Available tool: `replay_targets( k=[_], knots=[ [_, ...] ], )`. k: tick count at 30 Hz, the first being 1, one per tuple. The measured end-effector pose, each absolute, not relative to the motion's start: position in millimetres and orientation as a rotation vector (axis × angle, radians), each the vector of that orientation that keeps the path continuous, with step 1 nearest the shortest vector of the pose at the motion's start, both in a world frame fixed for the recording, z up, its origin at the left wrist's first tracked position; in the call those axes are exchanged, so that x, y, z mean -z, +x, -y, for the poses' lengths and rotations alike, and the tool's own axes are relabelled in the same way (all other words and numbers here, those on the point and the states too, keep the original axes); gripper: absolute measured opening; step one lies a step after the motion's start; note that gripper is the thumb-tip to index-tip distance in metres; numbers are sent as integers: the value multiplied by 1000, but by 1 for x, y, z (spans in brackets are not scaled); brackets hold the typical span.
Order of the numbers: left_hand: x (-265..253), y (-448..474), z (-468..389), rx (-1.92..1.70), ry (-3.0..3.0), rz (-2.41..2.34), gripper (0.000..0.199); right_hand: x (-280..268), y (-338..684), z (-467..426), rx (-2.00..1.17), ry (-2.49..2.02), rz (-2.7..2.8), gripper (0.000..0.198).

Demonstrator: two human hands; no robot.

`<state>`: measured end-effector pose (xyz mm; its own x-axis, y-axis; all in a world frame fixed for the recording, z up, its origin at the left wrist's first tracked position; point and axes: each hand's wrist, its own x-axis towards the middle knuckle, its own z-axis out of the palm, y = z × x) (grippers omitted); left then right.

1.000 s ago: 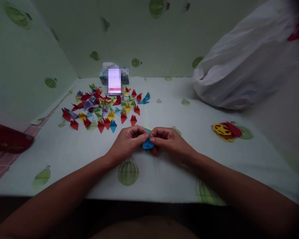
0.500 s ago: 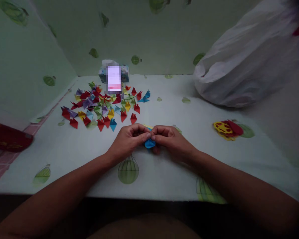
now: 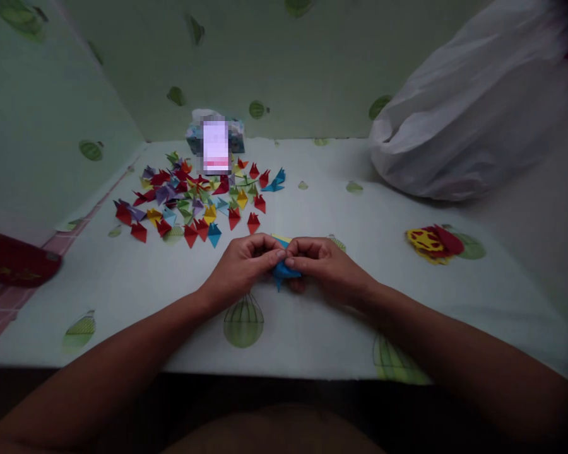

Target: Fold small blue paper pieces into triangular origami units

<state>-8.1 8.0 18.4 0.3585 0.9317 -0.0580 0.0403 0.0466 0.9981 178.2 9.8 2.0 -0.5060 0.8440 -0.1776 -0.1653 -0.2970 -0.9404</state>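
A piece of blue folded paper [image 3: 286, 272] is pinched between both hands just above the middle of the table. My left hand [image 3: 250, 261] is closed on its left side, thumb and forefinger pressed together. On the other side my right hand [image 3: 324, 263] grips it the same way, the two thumbs nearly touching. Part of the paper is covered by the fingers. A yellow edge of paper [image 3: 281, 239] shows behind the fingertips. To the far left lies a pile of small folded paper birds [image 3: 189, 205] in red, purple, yellow, green and blue.
Behind the pile a lit phone [image 3: 216, 145] leans against a tissue box [image 3: 236, 135]. A large white plastic bag [image 3: 435, 145] stands at the back right. Red and yellow cut-outs [image 3: 435, 243] lie at the right. A red packet [image 3: 16, 258] sits at the left edge.
The blue paper has shifted in my fingers; a narrow point now hangs below it, where a rounded edge showed before. Both hands keep nearly the same place.
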Motion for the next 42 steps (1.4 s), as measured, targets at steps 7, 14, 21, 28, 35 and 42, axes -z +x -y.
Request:
replay_targets(
  k=[7, 14, 21, 28, 35, 42],
  knots=[
    [-18, -9, -8, -919, 1391, -1001, 17, -4, 179, -9, -1912, -892, 1249, 27],
    [-17, -8, -7, -942, 1399, -998, 15, -3, 178, -11, -1897, -921, 1264, 28],
    [-18, -8, -8, -911, 1369, -1019, 18, -6, 177, -8, -1778, -991, 1313, 26],
    [-20, -7, -7, -881, 1400, -1078, 18, -5, 176, -6, -1729, -1006, 1393, 25],
    [-15, -9, -10, -907, 1362, -999, 23, -7, 176, -6, -1691, -1038, 1348, 24],
    [-14, -9, -10, -913, 1271, -1008, 22, -8, 177, -6, -1612, -1061, 1333, 28]
  ],
)
